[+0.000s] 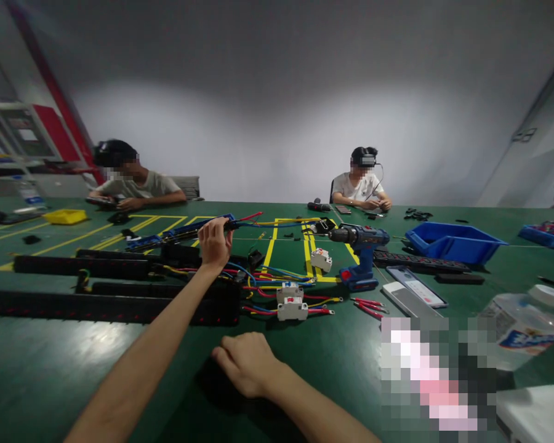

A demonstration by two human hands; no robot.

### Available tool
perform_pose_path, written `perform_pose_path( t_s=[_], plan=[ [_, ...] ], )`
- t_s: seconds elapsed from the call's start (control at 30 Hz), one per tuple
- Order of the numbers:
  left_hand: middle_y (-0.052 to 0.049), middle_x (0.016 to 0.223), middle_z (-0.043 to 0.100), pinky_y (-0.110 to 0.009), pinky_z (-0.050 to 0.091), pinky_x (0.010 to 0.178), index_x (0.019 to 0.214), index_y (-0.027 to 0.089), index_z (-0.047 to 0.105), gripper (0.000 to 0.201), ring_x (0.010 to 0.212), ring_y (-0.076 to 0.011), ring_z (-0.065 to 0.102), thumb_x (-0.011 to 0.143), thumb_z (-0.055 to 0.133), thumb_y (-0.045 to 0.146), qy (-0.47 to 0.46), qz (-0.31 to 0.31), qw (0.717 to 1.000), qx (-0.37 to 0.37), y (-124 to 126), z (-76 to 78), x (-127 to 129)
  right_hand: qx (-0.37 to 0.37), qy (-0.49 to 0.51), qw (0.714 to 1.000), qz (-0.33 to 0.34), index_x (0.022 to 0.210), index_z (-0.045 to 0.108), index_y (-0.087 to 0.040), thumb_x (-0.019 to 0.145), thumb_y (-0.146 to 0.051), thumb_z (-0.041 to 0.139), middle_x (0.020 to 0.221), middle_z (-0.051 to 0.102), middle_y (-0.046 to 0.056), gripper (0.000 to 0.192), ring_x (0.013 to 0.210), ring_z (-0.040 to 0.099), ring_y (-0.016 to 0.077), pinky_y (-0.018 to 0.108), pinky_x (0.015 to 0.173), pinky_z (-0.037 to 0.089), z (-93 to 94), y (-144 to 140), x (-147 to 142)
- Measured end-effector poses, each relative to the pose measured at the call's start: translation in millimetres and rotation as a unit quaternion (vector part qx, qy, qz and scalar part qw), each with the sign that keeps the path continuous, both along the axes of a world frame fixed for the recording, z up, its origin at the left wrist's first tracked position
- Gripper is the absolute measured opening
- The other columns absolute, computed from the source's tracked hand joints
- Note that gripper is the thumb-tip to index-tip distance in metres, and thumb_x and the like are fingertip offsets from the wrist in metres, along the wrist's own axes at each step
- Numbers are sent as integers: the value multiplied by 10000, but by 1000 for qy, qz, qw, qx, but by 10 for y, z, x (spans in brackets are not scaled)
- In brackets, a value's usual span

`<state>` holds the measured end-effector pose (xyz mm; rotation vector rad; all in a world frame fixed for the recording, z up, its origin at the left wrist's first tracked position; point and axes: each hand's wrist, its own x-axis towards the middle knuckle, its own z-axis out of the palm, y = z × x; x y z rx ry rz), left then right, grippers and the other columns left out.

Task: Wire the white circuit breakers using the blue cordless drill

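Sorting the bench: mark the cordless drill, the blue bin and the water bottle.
cordless drill (361, 237), head view, on its motor body.
blue bin (452, 247), head view, on its front wall.
water bottle (524, 326), head view, on its label.
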<state>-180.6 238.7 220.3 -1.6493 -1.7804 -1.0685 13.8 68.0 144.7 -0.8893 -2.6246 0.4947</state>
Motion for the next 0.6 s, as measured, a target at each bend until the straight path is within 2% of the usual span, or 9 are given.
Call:
perform_pose_path(
  t_s=[0.07,0.1,0.13,0.17,0.23,0.3,0.37,0.47,0.6],
  plan=[
    [-134,1464,489,-438,240,1168,1413,199,426,430,1406,-278,373,1043,306,383,-4,10,1000,5,-142,-52,-28,-114,99,989,10,910,665,-225,1021,-531,324,780,682,23,471,714,634,170,257,637,411,4,71,3],
    [-137,1472,483,-442,242,1171,1413,202,422,424,1416,-274,366,1044,315,381,-7,11,1000,11,-210,-90,-46,-190,161,968,19,923,676,-221,1022,-540,321,715,639,3,487,659,597,147,244,616,400,15,114,-2],
    [-140,1474,481,-445,247,1172,1410,204,421,415,1421,-270,365,1044,331,376,-11,10,1000,23,-274,-134,-67,-271,224,936,26,939,682,-211,1019,-554,320,651,586,-14,505,593,549,128,233,583,383,37,162,-11],
    [-147,1470,483,-449,255,1170,1404,205,424,405,1421,-269,369,1041,353,370,-15,5,999,42,-335,-185,-89,-351,284,892,31,961,682,-196,1012,-574,328,606,535,-29,520,538,501,112,225,552,367,71,214,-22],
    [-165,1437,503,-466,279,1158,1380,197,442,386,1402,-278,397,1028,413,352,-22,-16,995,96,-440,-298,-136,-485,390,782,24,1005,665,-167,987,-614,367,580,491,-46,538,485,452,95,218,518,353,186,329,-37],
    [-181,1379,531,-488,312,1135,1332,177,482,369,1362,-296,441,999,498,333,-22,-43,986,157,-524,-406,-174,-576,473,667,16,1064,639,-168,963,-627,421,639,541,-35,518,540,515,98,219,553,396,354,446,-32],
    [-184,1333,550,-494,342,1114,1286,164,516,349,1322,-298,475,969,560,301,-17,-66,976,206,-589,-491,-199,-640,498,584,34,1129,622,-175,973,-612,399,769,649,16,515,639,599,123,232,587,435,539,548,-12],
    [-178,1300,552,-488,376,1091,1260,164,532,335,1290,-289,494,946,594,262,-23,-83,968,235,-666,-558,-225,-686,505,520,65,1180,611,-159,1003,-535,325,922,726,89,505,758,669,165,269,638,493,753,628,8],
    [-163,1272,542,-494,388,1084,1231,172,536,328,1270,-287,493,926,616,262,-34,-91,969,226,-777,-598,-283,-706,528,464,88,1080,631,-137,989,-529,357,1036,739,126,487,891,699,193,315,761,550,856,602,-33]
  ],
)
